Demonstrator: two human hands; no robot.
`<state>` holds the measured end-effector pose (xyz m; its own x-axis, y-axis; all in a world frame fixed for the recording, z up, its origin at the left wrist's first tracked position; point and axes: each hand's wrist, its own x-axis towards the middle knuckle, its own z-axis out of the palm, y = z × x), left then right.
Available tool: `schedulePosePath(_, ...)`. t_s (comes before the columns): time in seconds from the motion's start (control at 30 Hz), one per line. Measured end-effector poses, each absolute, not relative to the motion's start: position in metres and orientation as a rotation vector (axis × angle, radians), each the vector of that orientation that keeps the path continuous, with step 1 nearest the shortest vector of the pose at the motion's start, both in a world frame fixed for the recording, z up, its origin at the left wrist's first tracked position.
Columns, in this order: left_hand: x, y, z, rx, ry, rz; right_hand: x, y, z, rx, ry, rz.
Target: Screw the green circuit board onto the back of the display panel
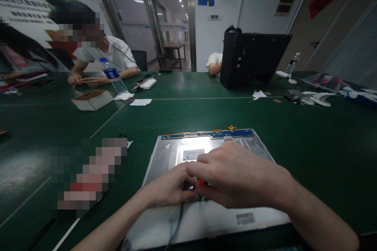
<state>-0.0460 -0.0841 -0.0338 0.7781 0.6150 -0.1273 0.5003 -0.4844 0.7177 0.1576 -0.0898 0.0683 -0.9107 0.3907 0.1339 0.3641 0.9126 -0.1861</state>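
Observation:
A flat display panel (156, 160) lies in front of me with its metal back up, and a blue circuit board strip (188, 135) runs along its far edge. Over the panel's near part, my left hand (175, 184) has its fingers closed around the end of a dark cable (179, 221), which trails toward me. My right hand (232, 176) meets it from the right, thumb and fingers pinched together. Between the two hands shows a small orange-red piece (202, 182), with a bit of green just below. The fingers hide most of what they grip.
On the green table (176, 113) stand a small open box (92, 100), a water bottle (113, 76) and a large black case (253, 60). A lanyard with a blurred card (91, 176) lies left of the panel. People sit across the table.

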Motion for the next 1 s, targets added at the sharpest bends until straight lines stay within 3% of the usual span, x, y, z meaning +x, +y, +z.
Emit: schedulePosePath(1.0,-0.0453,-0.0818,-0.0318,2.215,0.780,0.240,0.1585,-0.0919,0.0706,-0.586,-2.907,0.250)
